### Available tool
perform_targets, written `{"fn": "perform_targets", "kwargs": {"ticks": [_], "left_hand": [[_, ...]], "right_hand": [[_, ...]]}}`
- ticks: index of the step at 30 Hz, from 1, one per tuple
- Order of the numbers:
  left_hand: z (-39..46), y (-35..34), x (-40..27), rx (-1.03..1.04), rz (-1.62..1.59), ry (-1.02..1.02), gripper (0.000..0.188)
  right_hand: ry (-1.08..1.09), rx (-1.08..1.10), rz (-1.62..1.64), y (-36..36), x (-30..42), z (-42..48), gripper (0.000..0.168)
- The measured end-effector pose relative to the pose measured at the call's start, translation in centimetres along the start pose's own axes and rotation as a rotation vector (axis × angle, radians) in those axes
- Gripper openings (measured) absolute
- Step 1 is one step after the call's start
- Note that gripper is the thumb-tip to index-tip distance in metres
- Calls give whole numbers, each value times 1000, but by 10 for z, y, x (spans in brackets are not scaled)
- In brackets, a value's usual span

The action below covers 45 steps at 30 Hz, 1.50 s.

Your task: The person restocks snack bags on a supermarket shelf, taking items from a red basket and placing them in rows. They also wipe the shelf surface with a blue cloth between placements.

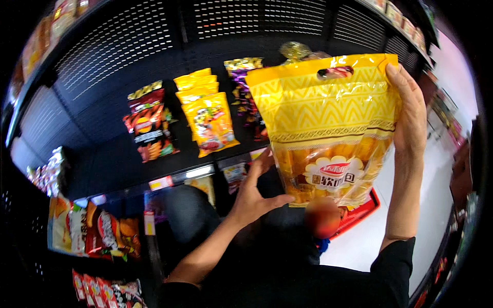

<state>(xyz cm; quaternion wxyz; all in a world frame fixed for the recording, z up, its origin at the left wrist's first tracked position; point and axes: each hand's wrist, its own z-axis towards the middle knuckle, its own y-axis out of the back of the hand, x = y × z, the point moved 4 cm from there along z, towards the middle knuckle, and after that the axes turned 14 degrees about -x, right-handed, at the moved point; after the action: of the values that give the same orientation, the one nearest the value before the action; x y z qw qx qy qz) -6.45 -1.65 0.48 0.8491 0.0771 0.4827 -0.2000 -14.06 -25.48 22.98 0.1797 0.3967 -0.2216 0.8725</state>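
A large yellow and clear plastic bag of bread (323,127) is held up before me, upright and slightly tilted. Golden-brown pieces show through its clear lower part. It bears writing and has a cut-out handle slot at the top. My right hand (410,104) grips its upper right edge, thumb in front and the other fingers partly hidden behind. At the lower left corner is my left hand (254,192), its thumb against the bottom edge and its fingers by the left side. Below the bag is a blurred reddish round thing (322,218) that I cannot identify.
The black shelf (100,161) before me carries dark red snack packets (148,127), a row of yellow packets (212,123) and purple-gold ones (244,92). More snack bags (92,231) lie lower left. A red basket (362,217) stands on the pale floor (431,200).
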Motion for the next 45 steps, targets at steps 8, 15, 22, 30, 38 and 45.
{"fn": "perform_targets", "kwargs": {"ticks": [8, 15, 22, 30, 38, 45], "left_hand": [[18, 41, 4, -240, -358, 112, 67], [-2, 66, 28, -439, -269, 130, 57], [-12, 69, 48, -467, -243, 197, 56], [-11, 74, 48, -496, -219, 141, 53], [0, 114, 2, -662, -145, 39, 34], [47, 230, -82, -852, 313, -230, 22]], "right_hand": [[-61, 73, 68, -82, -22, 23, 25], [-123, 143, 120, -96, -78, 11, 26], [-169, 31, 39, -52, -106, -27, 58], [-420, 446, -303, 10, -207, -116, 88], [-354, 445, -296, -42, -211, -128, 71], [-197, 577, 62, -194, -192, -124, 74]]}}
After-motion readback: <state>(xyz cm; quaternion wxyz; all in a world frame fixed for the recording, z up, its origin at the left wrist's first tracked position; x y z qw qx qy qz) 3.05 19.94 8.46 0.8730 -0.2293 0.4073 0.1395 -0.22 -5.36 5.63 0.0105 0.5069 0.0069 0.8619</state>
